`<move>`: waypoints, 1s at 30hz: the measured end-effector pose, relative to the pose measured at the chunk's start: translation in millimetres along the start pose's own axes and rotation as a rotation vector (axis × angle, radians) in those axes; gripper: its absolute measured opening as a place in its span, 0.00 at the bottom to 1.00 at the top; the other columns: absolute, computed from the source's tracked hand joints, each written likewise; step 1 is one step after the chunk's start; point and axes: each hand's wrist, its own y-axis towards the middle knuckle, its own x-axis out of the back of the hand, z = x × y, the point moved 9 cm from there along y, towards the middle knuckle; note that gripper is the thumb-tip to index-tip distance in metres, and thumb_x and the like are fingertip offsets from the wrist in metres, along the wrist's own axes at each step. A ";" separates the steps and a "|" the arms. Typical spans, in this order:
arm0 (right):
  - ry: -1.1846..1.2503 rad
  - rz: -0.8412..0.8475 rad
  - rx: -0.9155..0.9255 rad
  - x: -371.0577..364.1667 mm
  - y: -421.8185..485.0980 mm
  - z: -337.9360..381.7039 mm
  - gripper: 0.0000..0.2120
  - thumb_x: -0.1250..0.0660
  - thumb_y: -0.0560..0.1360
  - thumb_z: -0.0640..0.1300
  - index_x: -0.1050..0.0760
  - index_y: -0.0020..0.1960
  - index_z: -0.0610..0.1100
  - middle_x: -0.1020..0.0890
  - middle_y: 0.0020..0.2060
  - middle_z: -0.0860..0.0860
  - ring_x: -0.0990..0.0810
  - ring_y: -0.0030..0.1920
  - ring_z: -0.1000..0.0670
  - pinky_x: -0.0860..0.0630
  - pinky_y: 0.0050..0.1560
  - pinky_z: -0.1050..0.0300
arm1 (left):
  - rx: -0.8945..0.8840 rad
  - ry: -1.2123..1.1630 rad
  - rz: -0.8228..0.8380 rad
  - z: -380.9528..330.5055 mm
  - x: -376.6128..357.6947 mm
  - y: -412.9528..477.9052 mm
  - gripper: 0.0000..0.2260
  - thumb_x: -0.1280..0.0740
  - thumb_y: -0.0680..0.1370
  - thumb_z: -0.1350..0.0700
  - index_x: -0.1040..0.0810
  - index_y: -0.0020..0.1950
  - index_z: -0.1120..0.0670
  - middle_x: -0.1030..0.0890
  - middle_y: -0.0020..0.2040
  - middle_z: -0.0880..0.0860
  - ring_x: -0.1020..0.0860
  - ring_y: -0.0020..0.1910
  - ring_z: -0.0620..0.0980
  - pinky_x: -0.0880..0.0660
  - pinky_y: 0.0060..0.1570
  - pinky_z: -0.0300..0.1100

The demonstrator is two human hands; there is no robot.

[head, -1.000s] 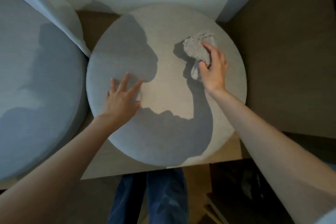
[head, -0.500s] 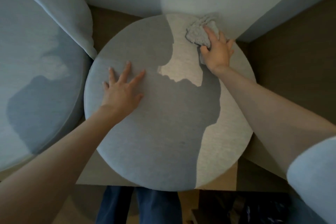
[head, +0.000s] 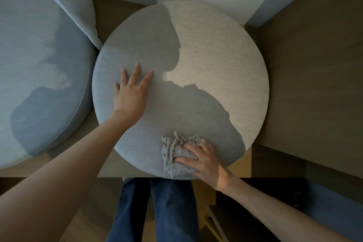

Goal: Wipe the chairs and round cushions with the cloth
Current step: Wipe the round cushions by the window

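Pressing the cloth (head: pixel 175 156) at the near rim of the cushion (head: pixel 216 55), right fingers (head: pixel 191 146) curled over it, I should sweep in overlapping arcs (left fingers (head: pixel 135 72) spread, bracing the top).

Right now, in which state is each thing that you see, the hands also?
round cushion: lies flat, partly in shadow, both hands on it.
cloth: bunched, at the cushion's near edge, under the right hand.
left hand: flat on the cushion, fingers spread, holds nothing.
right hand: grips the cloth, pressing it down.
second cushion: at the left, untouched.
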 end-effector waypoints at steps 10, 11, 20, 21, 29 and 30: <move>0.128 -0.302 -0.528 112.8 196.2 -186.8 0.26 0.37 0.75 0.41 0.33 0.72 0.54 0.34 0.70 0.42 0.37 0.65 0.39 0.43 0.60 0.57 | 0.209 -0.117 0.025 38.6 6.1 -0.4 0.31 0.38 0.79 0.44 0.52 0.76 0.34 0.62 0.78 0.45 0.62 0.76 0.61 0.48 0.68 0.72; 0.085 -0.287 -0.514 117.5 222.0 -198.0 0.26 0.38 0.76 0.42 0.33 0.72 0.54 0.34 0.70 0.42 0.36 0.64 0.39 0.43 0.59 0.57 | 0.219 -0.121 0.017 40.5 6.3 2.6 0.31 0.38 0.79 0.42 0.53 0.76 0.34 0.63 0.78 0.45 0.62 0.76 0.61 0.48 0.68 0.72; -0.025 -0.191 -0.582 97.8 287.4 -236.2 0.24 0.41 0.75 0.51 0.30 0.70 0.56 0.30 0.69 0.46 0.34 0.63 0.40 0.39 0.56 0.55 | 0.192 -0.127 -0.029 47.4 6.0 15.2 0.34 0.37 0.76 0.38 0.55 0.74 0.31 0.64 0.78 0.43 0.66 0.75 0.62 0.54 0.65 0.76; 0.001 -0.198 -0.530 96.0 281.1 -225.5 0.24 0.42 0.73 0.53 0.28 0.68 0.54 0.28 0.66 0.45 0.32 0.62 0.39 0.40 0.53 0.57 | 0.190 -0.133 -0.033 46.7 6.6 15.0 0.34 0.37 0.76 0.38 0.55 0.74 0.31 0.64 0.78 0.43 0.66 0.75 0.62 0.54 0.65 0.76; 0.209 -0.044 -0.095 36.0 143.9 -87.6 0.19 0.35 0.67 0.48 0.18 0.56 0.46 0.21 0.57 0.39 0.24 0.52 0.37 0.31 0.56 0.50 | 0.216 -0.131 0.000 44.7 9.3 13.5 0.31 0.38 0.78 0.42 0.53 0.75 0.33 0.63 0.78 0.44 0.64 0.76 0.62 0.53 0.67 0.74; 0.226 -0.026 -0.075 28.7 125.4 -75.7 0.18 0.34 0.67 0.47 0.17 0.55 0.47 0.22 0.57 0.40 0.26 0.51 0.39 0.30 0.55 0.49 | 0.213 -0.134 -0.006 45.2 9.8 11.6 0.31 0.38 0.79 0.43 0.52 0.76 0.34 0.62 0.78 0.45 0.63 0.76 0.62 0.52 0.68 0.73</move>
